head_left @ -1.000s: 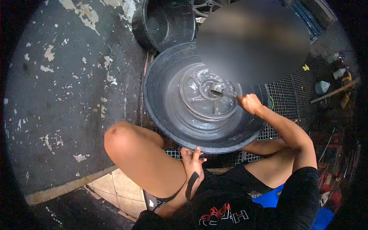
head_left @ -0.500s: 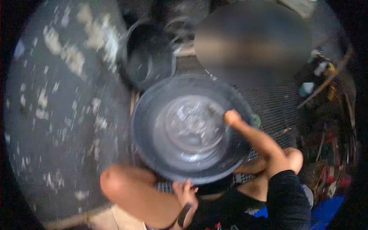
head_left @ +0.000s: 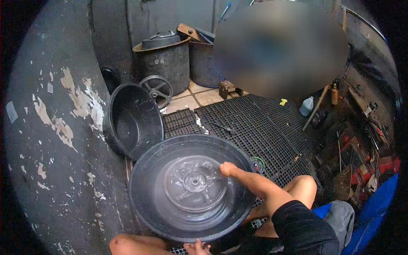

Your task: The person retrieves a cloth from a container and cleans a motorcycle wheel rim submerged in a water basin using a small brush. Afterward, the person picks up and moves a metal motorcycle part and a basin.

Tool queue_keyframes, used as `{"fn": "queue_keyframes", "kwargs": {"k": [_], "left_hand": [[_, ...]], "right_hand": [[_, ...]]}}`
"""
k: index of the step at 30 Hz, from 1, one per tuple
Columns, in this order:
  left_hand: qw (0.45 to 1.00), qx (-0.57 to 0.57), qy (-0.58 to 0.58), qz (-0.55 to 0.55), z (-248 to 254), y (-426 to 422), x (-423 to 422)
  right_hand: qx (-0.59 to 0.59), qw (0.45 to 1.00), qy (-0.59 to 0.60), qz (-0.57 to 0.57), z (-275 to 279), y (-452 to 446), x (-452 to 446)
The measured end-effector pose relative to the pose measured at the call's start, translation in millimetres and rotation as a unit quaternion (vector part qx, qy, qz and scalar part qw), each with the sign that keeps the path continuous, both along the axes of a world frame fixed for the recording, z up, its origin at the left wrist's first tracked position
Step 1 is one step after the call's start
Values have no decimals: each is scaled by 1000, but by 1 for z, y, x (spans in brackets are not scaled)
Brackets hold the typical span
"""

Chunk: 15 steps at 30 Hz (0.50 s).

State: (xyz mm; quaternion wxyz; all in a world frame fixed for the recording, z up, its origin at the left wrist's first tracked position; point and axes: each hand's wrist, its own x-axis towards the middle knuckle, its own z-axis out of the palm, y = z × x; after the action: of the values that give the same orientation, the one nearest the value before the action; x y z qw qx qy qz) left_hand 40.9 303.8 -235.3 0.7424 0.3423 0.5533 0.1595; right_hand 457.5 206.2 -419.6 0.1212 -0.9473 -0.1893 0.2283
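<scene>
A large black basin (head_left: 142,199) rests in front of my bent legs. Inside it lies a spoked wheel (head_left: 196,181), flat in greyish liquid. My right hand (head_left: 228,169) is closed in a fist at the wheel's upper right rim, the forearm reaching over the basin's right side. Whatever sits in its fingers is hidden. At the basin's near edge is my left hand (head_left: 197,247), low in the view and partly cut off. Its fingers are apart, one pointing up at the basin's rim.
A second black tub (head_left: 134,121) leans tilted against the peeling wall at left. Behind it stand another spoked wheel (head_left: 156,91) and a dark drum (head_left: 163,63). Black grid matting (head_left: 259,121) covers the floor. A white jug (head_left: 306,106) and tools line the right; a blurred patch covers the back.
My view has tilted up, so the basin appears lower and the drums at the back show. The blur has cleared. My right hand stays near the wheel's right side.
</scene>
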Motion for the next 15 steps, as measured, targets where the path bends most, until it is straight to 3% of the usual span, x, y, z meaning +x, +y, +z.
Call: {"fn": "queue_keyframes", "kwargs": {"k": [1, 3, 4, 6, 8, 9, 11, 15], "left_hand": [[1000, 3, -9, -2, -13, 1, -4], [1000, 3, -17, 1, -53, 6, -9], [999, -15, -28, -24, -69, 10, -11], [999, -9, -46, -16, -56, 9, -11], [997, 2, -69, 21, -37, 3, -10], [995, -15, -89, 31, -31, 3, -5], [996, -20, -89, 23, -36, 3, -5], [995, -13, -100, 26, -39, 3, -3]], "right_hand": [[-60, 980, -86, 170, -1, -6, 7], [-57, 967, -126, 216, 14, -19, 12], [-108, 952, -142, 247, -21, -32, 38], [-102, 951, -142, 256, -15, -48, 40], [9, 981, -42, 188, 54, -47, 10], [66, 967, -84, 229, 83, -48, -4], [101, 953, -108, 265, 81, -60, -4], [78, 969, -38, 233, 112, -61, -28]]}}
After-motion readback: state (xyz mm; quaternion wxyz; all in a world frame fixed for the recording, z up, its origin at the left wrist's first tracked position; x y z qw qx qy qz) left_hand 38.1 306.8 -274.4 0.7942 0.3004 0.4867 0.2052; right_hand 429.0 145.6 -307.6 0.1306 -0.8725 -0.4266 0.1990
